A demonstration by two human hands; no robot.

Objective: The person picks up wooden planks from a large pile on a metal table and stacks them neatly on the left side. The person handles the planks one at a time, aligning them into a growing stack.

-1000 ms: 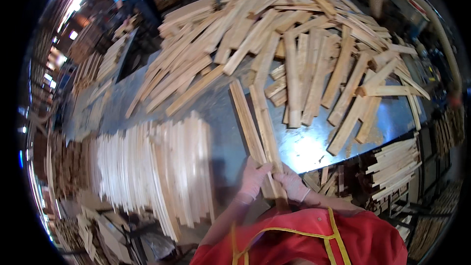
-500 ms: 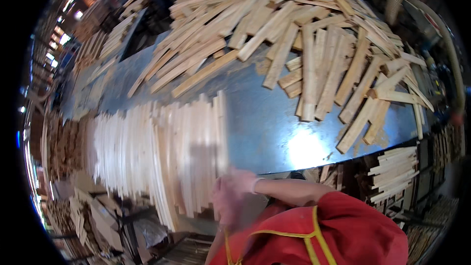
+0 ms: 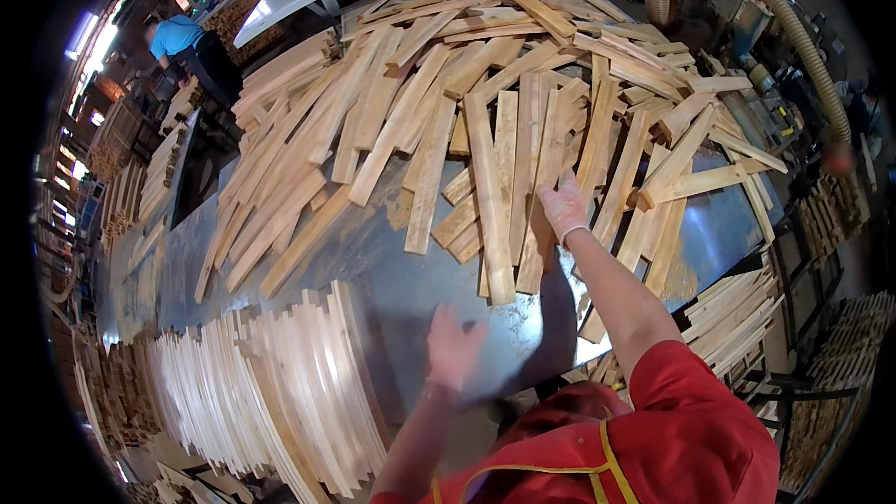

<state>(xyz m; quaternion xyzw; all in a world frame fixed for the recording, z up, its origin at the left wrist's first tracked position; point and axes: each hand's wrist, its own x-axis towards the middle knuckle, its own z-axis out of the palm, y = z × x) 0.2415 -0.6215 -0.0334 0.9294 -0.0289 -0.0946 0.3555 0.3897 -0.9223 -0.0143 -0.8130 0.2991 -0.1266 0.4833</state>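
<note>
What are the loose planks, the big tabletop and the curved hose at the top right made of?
The loose planks look like bare, unpainted wood: tan with grain streaks. The tabletop is probably smooth metal: grey-blue with a shiny glare. The curved hose may be beige plastic, since it's ribbed and bends, but I can't be sure.

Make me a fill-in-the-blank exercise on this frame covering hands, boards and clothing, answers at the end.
The hand at the loose board pile is the person's ____ one.
The row of pale boards lies to the ____ of the left hand.
The person's red clothing has ____ trim.
The co-worker's top is ____.
Missing words: right; left; yellow; blue.
</note>
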